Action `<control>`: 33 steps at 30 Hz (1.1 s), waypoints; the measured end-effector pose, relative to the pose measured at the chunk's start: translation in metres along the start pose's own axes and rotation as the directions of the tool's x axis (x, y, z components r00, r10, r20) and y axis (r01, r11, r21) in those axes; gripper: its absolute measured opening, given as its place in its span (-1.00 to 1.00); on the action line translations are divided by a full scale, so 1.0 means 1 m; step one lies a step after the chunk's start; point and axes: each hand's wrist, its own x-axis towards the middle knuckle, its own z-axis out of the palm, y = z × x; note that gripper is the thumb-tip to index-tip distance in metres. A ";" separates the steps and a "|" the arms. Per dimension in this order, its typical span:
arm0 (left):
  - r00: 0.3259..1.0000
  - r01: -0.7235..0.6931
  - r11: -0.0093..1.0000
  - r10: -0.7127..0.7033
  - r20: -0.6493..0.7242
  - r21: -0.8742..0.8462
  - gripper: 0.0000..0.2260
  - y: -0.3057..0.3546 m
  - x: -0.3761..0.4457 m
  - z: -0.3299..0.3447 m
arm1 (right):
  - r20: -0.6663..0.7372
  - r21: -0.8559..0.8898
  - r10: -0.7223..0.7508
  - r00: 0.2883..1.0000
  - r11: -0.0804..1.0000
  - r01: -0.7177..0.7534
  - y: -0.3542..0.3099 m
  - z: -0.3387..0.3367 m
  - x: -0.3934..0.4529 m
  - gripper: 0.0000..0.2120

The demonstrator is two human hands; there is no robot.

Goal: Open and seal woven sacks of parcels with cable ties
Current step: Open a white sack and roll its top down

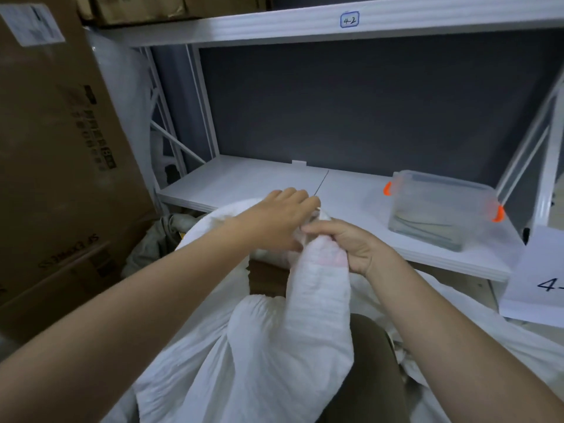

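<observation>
A white woven sack stands in front of me with its mouth gathered into a twisted neck. My right hand grips that neck just below the top, fingers curled round it. Across the top of the neck lies my left hand, its fingers curled over the bunched fabric by the tip. A thin pale strip, possibly a cable tie, pokes out at the left fingertips; I cannot tell whether it is fastened. The sack's contents are hidden.
A white metal shelf runs behind the sack, with a clear plastic box with orange clips on its right part. Tall cardboard boxes stand at the left. A paper label hangs at the right. More white sacking lies around.
</observation>
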 end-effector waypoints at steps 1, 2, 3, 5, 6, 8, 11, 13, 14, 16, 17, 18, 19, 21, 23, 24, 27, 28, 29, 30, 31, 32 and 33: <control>1.000 0.016 0.998 -0.017 -0.009 -0.059 -0.75 0.000 0.000 -0.001 | -0.046 -0.122 -0.011 0.999 0.993 0.005 -0.001 0.001 -0.002 -0.57; 0.998 0.066 0.990 -0.065 0.012 -0.121 -0.87 -0.004 0.003 -0.002 | -0.121 -0.317 -0.036 0.992 0.948 -0.004 -0.001 0.002 -0.006 -0.63; 0.991 0.128 0.980 -0.121 0.052 -0.154 -0.90 -0.008 0.007 -0.006 | -0.198 -0.507 -0.069 0.978 0.861 -0.042 0.001 0.005 -0.010 -0.68; 0.978 0.207 0.961 -0.197 0.073 -0.184 -0.77 -0.014 0.016 -0.011 | -0.310 -0.660 -0.105 0.945 0.739 -0.135 0.008 0.007 -0.016 -0.69; 0.975 0.221 0.957 -0.213 0.058 -0.188 -0.75 -0.016 0.020 -0.011 | -0.347 -0.634 -0.090 0.933 0.756 -0.163 0.010 0.009 -0.017 -0.64; 0.967 0.254 0.958 -0.253 0.025 -0.129 -0.94 -0.013 0.024 -0.012 | -0.381 -0.478 -0.068 0.922 0.868 -0.134 0.013 0.009 -0.014 -0.52; 0.933 0.342 0.924 -0.355 -0.053 -0.172 -0.60 0.000 0.013 -0.016 | -0.351 -0.310 -0.116 0.929 0.951 0.001 0.004 0.011 -0.005 -0.35; 0.871 0.392 0.828 -0.475 -0.128 -0.401 -0.66 0.008 -0.003 -0.027 | -0.273 -0.108 -0.125 0.954 0.989 0.099 -0.008 0.015 0.001 -0.48; 0.828 0.401 0.766 -0.538 -0.159 -0.503 -0.74 0.011 -0.012 -0.034 | -0.226 -0.016 -0.141 0.964 0.990 0.141 -0.017 0.018 0.001 -0.58; 0.773 0.446 0.575 -0.634 -0.029 -0.686 -0.62 0.018 -0.027 -0.049 | -0.142 0.138 -0.181 0.973 0.970 0.200 -0.037 0.028 0.000 -0.77; 0.766 0.490 0.477 -0.636 0.098 -0.730 -0.48 0.021 -0.033 -0.052 | -0.112 0.192 -0.189 0.976 0.959 0.208 -0.047 0.035 0.001 -0.87; 0.772 0.523 0.422 -0.603 0.202 -0.740 -0.42 0.027 -0.039 -0.059 | -0.094 0.231 -0.187 0.978 0.951 0.204 -0.055 0.042 0.004 -0.93; 0.778 0.550 0.415 -0.570 0.264 -0.724 -0.46 0.030 -0.042 -0.060 | -0.104 0.240 -0.200 0.974 0.946 0.219 -0.063 0.049 0.008 -0.90; 0.782 0.559 0.453 -0.567 0.260 -0.694 -0.58 0.031 -0.047 -0.063 | -0.150 0.212 -0.257 0.955 0.935 0.285 -0.075 0.064 0.015 -0.80; 0.729 0.625 0.483 -0.642 0.237 -0.613 -0.63 0.015 -0.049 -0.059 | -0.210 0.194 -0.264 0.941 0.932 0.305 -0.081 0.070 0.023 -0.87; 0.689 0.671 0.493 -0.691 0.219 -0.554 -0.66 0.005 -0.051 -0.059 | -0.260 0.147 -0.260 0.930 0.941 0.304 -0.084 0.069 0.025 -0.88; 0.644 0.732 0.562 -0.754 0.125 -0.385 -0.84 -0.028 -0.055 -0.052 | -0.379 -0.272 -0.357 0.854 0.925 0.265 -0.085 0.061 0.020 -0.84; 0.662 0.727 0.604 -0.743 0.100 -0.326 -0.86 -0.033 -0.057 -0.053 | -0.391 -0.559 -0.456 0.799 0.808 0.187 -0.082 0.056 0.018 -0.76; 0.692 0.709 0.655 -0.718 0.078 -0.261 -0.84 -0.036 -0.056 -0.052 | -0.363 -0.800 -0.580 0.729 0.595 0.075 -0.078 0.052 0.014 -0.67; 0.722 0.685 0.701 -0.690 0.054 -0.198 -0.82 -0.036 -0.055 -0.053 | -0.253 -0.935 -0.696 0.673 0.354 0.015 -0.075 0.051 0.012 -0.58; 0.757 0.648 0.748 -0.653 0.014 -0.142 -0.80 -0.037 -0.053 -0.051 | -0.086 -0.990 -0.746 0.661 0.137 0.027 -0.074 0.053 0.007 -0.48; 0.798 0.599 0.796 -0.602 -0.016 -0.089 -0.79 -0.035 -0.051 -0.051 | 0.088 -0.996 -0.722 0.687 -0.038 0.087 -0.074 0.054 0.008 -0.43; 0.840 0.538 0.842 -0.539 -0.054 -0.033 -0.77 -0.035 -0.050 -0.051 | 0.248 -0.968 -0.646 0.722 -0.189 0.163 -0.076 0.055 0.012 -0.49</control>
